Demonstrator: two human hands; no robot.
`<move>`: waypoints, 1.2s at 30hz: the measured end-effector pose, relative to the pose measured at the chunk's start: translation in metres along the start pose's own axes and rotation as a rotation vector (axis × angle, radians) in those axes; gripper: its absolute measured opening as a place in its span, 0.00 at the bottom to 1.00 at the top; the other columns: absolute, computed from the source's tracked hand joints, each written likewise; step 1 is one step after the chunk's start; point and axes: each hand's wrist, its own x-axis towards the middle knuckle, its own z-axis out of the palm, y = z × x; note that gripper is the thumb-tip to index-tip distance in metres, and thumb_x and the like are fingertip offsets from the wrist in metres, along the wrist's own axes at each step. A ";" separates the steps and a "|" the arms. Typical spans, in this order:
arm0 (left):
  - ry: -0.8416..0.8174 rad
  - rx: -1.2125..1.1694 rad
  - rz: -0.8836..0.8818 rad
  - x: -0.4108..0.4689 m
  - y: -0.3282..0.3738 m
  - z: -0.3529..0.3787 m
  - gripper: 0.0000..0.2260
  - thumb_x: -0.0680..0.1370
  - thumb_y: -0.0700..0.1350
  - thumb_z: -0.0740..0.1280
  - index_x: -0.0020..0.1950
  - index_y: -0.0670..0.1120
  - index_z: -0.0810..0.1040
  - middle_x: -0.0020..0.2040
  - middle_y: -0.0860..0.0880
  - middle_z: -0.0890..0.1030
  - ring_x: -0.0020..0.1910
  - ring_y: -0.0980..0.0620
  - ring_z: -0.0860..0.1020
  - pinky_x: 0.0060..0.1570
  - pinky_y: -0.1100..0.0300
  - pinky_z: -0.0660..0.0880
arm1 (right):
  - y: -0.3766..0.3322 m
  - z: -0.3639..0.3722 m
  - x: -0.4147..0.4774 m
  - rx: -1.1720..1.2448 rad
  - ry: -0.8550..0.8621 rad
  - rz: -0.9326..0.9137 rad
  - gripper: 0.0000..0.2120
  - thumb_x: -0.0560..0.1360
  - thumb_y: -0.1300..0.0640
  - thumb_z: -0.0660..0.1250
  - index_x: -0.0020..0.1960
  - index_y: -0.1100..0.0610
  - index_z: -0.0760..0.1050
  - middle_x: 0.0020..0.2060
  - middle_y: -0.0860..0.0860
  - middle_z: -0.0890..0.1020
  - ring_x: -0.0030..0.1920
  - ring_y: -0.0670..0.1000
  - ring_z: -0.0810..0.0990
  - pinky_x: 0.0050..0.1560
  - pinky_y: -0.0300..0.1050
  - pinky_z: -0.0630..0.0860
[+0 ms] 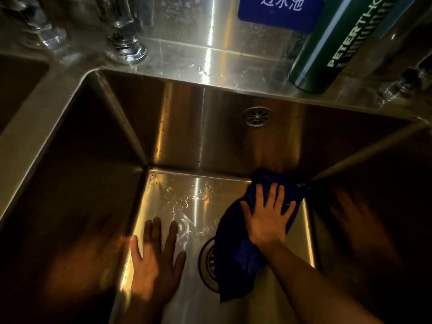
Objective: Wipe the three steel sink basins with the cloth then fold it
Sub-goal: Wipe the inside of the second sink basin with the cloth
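The blue cloth (pixel 236 253) lies on the floor of a deep steel basin (pixel 177 127), bunched toward the far right corner, where its upper edge touches the back wall. The right hand (pixel 268 220) presses flat on top of it, with fingers straight and spread wide and the thumb out to the left. The cloth's lower part trails back under the right forearm and covers the right side of the floor drain (pixel 207 260).

The left hand (pixel 154 260) rests palm down on the bare basin floor, left of the drain and well apart from the cloth. Its fingers are also straight and fanned wide, and it holds nothing. Water drops (pixel 184 197) and streaks sit on the floor between the two hands.

A round overflow grille (pixel 256 116) is set in the back wall. On the wet ledge (pixel 198 61) behind the basin, a tap base (pixel 127 46) stands at the left and a dark green can (pixel 332 43) with white lettering stands at the right. A blue sign (pixel 278 10) is fixed to the splashback just beside the can. Part of a neighbouring basin (pixel 18 85) shows at the left edge.
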 end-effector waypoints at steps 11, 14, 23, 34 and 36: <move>0.277 -0.387 -0.081 0.017 0.006 -0.024 0.26 0.79 0.53 0.53 0.75 0.46 0.58 0.76 0.41 0.57 0.72 0.40 0.61 0.68 0.49 0.62 | -0.125 0.000 -0.018 0.156 -0.009 -0.139 0.42 0.72 0.29 0.29 0.78 0.52 0.47 0.77 0.62 0.48 0.77 0.59 0.37 0.69 0.68 0.30; 0.331 -0.466 -0.093 0.032 0.015 -0.041 0.25 0.80 0.54 0.50 0.74 0.43 0.60 0.74 0.39 0.60 0.72 0.40 0.61 0.69 0.50 0.58 | -0.157 -0.002 -0.020 0.264 -0.109 -0.279 0.39 0.72 0.30 0.28 0.78 0.48 0.40 0.77 0.57 0.40 0.73 0.52 0.26 0.65 0.63 0.21; 0.378 -0.620 -0.166 0.040 0.019 -0.074 0.27 0.78 0.51 0.47 0.75 0.39 0.59 0.75 0.40 0.62 0.74 0.44 0.60 0.73 0.54 0.56 | -0.212 -0.029 -0.022 0.565 -0.553 -0.556 0.24 0.83 0.44 0.44 0.77 0.41 0.43 0.78 0.50 0.41 0.75 0.45 0.34 0.71 0.57 0.31; -0.046 0.021 0.020 0.106 0.015 -0.059 0.30 0.79 0.60 0.51 0.78 0.52 0.45 0.78 0.42 0.40 0.76 0.42 0.36 0.73 0.42 0.38 | 0.016 -0.024 -0.068 0.349 0.135 -0.211 0.26 0.79 0.46 0.48 0.73 0.55 0.65 0.72 0.59 0.66 0.73 0.62 0.61 0.75 0.54 0.54; -0.150 0.044 0.006 0.117 0.009 -0.051 0.33 0.78 0.63 0.51 0.77 0.53 0.39 0.77 0.45 0.34 0.75 0.44 0.31 0.73 0.42 0.36 | 0.051 -0.013 -0.083 0.198 0.036 -0.145 0.29 0.79 0.42 0.44 0.77 0.52 0.54 0.77 0.59 0.55 0.76 0.62 0.50 0.74 0.60 0.48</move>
